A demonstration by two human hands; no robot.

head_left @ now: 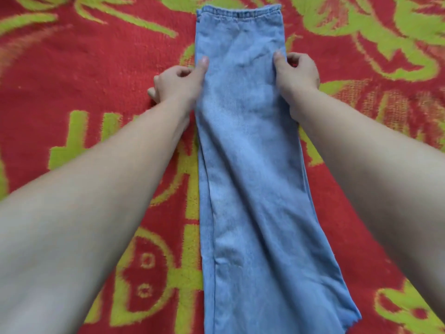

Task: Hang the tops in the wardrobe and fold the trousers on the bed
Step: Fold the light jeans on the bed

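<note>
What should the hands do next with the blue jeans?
Probably lift the pinched part and fold it toward the waistband. The jeans lie flat on the red and green blanket, already doubled leg on leg, and the left hand and right hand each pinch a side edge partway down.

Both bare forearms extend forward from the lower corners of the view, converging toward the middle. Left hand (179, 83): back of hand up, thumb stretched forward and lying flat, the other fingers curled under toward the palm; little-finger knuckle juts out on the outer side. Right hand (297, 73): level with the left and well apart from it, back of hand up, thumb pointing forward along its inner edge, fingers bent loosely. Both wrists straight, in line with the forearms. Each hand pinches between thumb and curled fingers.
</note>
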